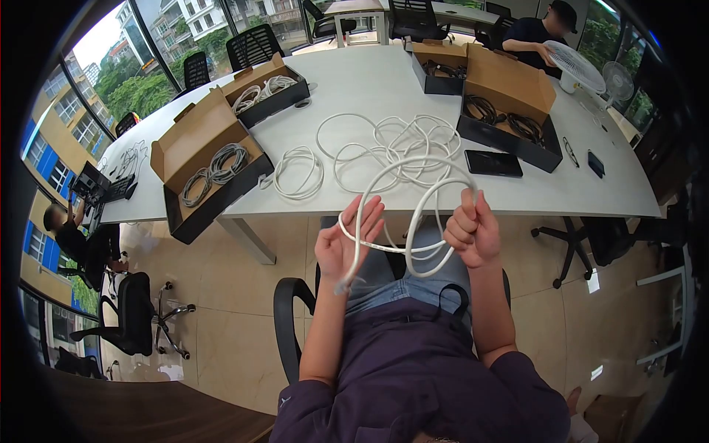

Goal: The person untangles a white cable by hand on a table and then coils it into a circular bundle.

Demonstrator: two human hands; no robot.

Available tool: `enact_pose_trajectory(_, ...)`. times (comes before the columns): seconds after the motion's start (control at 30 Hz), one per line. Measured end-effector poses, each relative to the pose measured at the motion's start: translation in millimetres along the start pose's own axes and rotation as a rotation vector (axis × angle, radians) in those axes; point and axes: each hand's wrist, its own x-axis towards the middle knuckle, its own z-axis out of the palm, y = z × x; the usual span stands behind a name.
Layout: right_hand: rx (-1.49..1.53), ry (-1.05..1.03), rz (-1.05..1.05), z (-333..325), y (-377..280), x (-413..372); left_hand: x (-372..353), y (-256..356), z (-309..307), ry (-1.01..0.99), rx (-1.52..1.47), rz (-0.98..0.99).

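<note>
A white network cable hangs in loose loops between my hands, above my lap at the table's front edge. My right hand is closed in a fist around it. My left hand has its palm turned up and fingers stretched out, with the cable lying across it. The cable's end, with a clear plug, dangles below the left palm. More of the white cable lies tangled on the table ahead of my hands. A coiled white cable rests to the left of that tangle.
Open boxes of grey cables and white cables stand at left. Boxes of black cables stand at right, beside a black phone. A person at the far right handles a white fan; another person sits far left.
</note>
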Motion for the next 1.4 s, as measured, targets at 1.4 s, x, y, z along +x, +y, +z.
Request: enact_pose_trajectory(1.4,-0.997,0.269,0.031,5.0,7.7,6.6,-11.4,7.3,47.8,-0.064,-0.235,-0.371)
